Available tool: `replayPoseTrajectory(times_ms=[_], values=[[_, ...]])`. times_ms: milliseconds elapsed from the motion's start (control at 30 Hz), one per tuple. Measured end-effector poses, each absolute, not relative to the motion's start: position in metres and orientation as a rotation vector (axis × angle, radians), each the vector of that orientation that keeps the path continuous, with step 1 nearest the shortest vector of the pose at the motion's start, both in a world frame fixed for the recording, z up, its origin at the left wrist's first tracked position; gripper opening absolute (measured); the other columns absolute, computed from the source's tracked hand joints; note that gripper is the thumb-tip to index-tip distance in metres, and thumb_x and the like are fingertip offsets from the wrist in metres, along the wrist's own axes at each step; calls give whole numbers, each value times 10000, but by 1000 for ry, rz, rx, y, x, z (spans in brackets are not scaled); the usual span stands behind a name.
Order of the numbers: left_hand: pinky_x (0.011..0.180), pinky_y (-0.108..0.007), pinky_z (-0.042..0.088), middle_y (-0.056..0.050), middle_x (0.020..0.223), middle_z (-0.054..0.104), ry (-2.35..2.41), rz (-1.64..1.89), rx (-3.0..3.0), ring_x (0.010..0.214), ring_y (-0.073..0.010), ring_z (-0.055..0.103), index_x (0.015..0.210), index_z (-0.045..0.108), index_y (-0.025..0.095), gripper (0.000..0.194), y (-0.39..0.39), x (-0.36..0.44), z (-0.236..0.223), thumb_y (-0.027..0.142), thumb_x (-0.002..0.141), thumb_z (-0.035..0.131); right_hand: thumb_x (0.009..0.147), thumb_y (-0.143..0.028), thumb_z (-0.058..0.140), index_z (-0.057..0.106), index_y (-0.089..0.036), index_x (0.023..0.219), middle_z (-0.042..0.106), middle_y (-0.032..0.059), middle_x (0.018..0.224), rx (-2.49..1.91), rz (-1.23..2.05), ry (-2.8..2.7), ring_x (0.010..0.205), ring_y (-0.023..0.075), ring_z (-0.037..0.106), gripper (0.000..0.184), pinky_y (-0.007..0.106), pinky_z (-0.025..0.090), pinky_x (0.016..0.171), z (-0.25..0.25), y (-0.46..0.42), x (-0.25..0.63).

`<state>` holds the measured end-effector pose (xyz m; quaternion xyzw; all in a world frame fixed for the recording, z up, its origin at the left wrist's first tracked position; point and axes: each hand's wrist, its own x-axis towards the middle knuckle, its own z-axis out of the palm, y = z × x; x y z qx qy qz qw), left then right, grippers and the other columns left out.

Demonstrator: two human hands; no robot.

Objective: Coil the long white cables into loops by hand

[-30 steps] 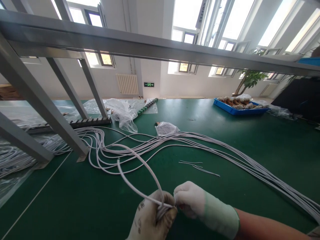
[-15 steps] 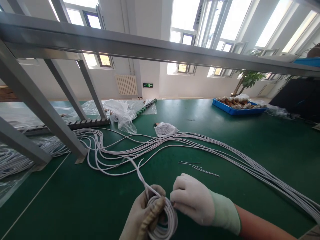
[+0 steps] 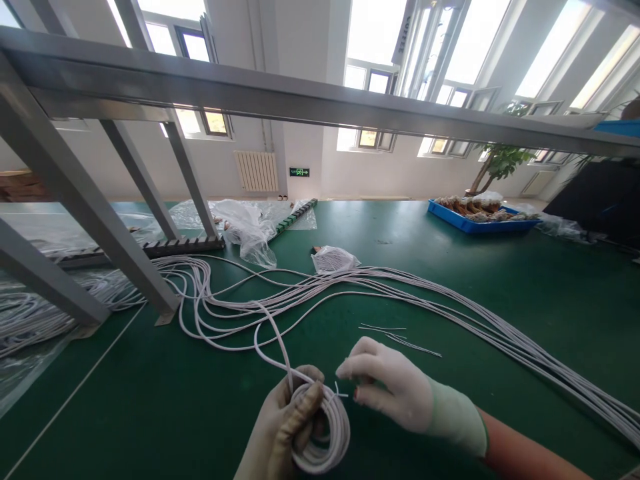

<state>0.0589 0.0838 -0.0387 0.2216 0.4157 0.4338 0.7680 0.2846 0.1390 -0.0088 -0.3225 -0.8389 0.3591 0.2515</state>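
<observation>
Now the cable coil [image 3: 336, 437] hangs over the green table [image 3: 200, 413], pinched in the left hand [image 3: 285, 420]; the right hand [image 3: 395, 387] has just let go of the tie [image 3: 341, 395], fingers parted beside it. Binding looks done. Left fingers hide coil's left side; tie's twist too small to read.

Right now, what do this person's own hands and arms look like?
The left hand wears an off-white glove with brownish, grubby-looking fingers; its wrist end is out of view. The right hand wears a white glove with a pale green cuff, the forearm bare beyond it.
</observation>
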Motion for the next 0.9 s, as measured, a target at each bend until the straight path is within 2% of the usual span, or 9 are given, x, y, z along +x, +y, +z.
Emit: replayPoseTrajectory(times_ms=[133,200,300,433,500,600,700,767,900], values=[[639,-240,446,-21,778,690,829,921,483,662,-125,613,1068,629,159,408,82,59,-35,442,841,815,1072,-467,486,719,-202,1087,608,69,969,-574,727,-2469,833,198,545,354,327,436,716,-14,144,283],[643,-251,455,-27,755,695,800,898,492,650,-134,619,1030,642,158,382,82,61,-34,432,834,822,1079,-446,467,699,-188,1020,595,57,934,-572,725,-2484,793,183,524,351,317,417,694,-13,142,277],[654,-292,482,-24,728,691,861,915,548,643,-164,620,969,673,158,440,83,67,-28,461,736,891,1038,-337,497,624,-178,903,559,34,877,-797,784,-2491,748,173,481,245,310,413,679,-10,134,266],[785,-421,545,-70,894,717,1242,933,702,864,-293,671,899,698,183,467,79,77,-13,525,661,910,1011,-286,473,525,-199,762,510,-9,735,-1441,1184,-2277,662,161,466,269,288,403,603,-10,126,252],[811,-448,546,-89,957,722,1334,934,757,917,-327,675,909,705,194,467,78,80,-10,557,677,886,1023,-304,459,522,-201,741,503,-21,713,-1537,1450,-2148,647,149,481,307,261,412,575,-9,127,252],[757,-393,539,-61,860,724,1212,978,672,821,-271,674,914,690,189,472,80,76,-18,554,686,887,1037,-311,425,558,-190,790,493,-35,686,-1417,1614,-2003,584,130,474,305,242,414,529,-7,131,260],[633,-289,477,-9,725,692,984,987,537,647,-167,616,986,656,167,491,84,65,-31,513,724,887,1003,-260,515,663,-165,1006,584,7,835,-1154,1358,-2051,678,151,547,176,283,495,629,-6,137,272],[620,-264,455,-5,724,689,915,946,495,628,-142,607,1036,639,158,511,85,60,-34,503,744,879,965,-256,624,701,-192,1144,611,43,999,-911,1156,-2215,812,175,586,205,313,520,735,-8,141,279],[670,-267,468,-35,798,709,876,872,455,682,-150,634,1084,638,151,473,82,58,-30,486,811,831,1014,-447,618,739,-190,1052,613,56,979,-608,1004,-2354,827,183,569,287,303,485,718,-11,146,281]])
